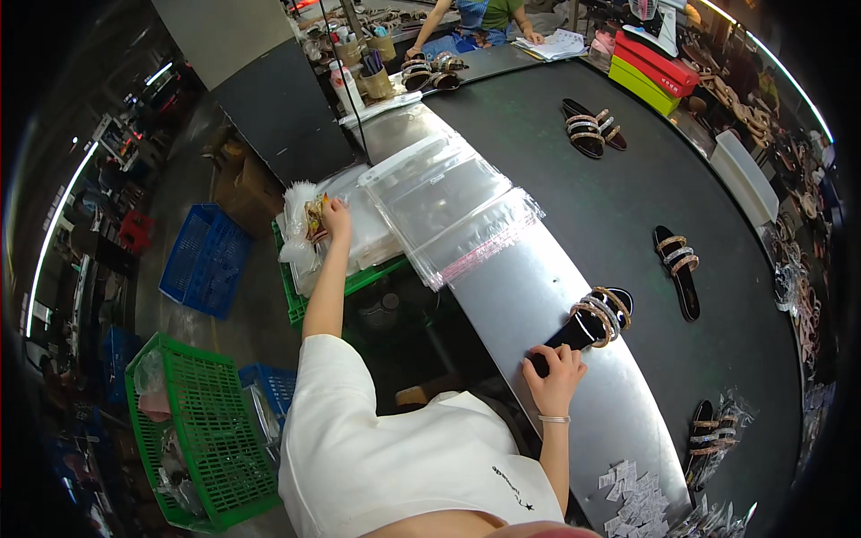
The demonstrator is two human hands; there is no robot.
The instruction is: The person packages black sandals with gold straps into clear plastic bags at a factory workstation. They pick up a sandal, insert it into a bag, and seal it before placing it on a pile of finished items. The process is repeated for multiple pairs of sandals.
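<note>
My right hand (554, 378) has its fingers curled over the near end of a black strappy sandal (578, 332). This sandal lies on the metal edge of the bench, with gold and silver glittery bands, and a second sole shows close behind it. Off to the left, my left hand (335, 219) reaches over a green crate of clear plastic bags. Its fingers are pinched at a small yellow and brown patterned piece (315, 220) beside crumpled white plastic (300, 202); what exactly they grip is partly hidden. Flat clear bags (439, 202) lie between my hands.
More sandals rest on the dark bench (574, 206): a pair (592, 128), a single one (678, 269), and some by clear wrap (708, 439). Small white labels (635, 498) are heaped near me. A co-worker's hand (535, 38) is across the bench. Green (202, 421) and blue baskets (206, 260) stand left.
</note>
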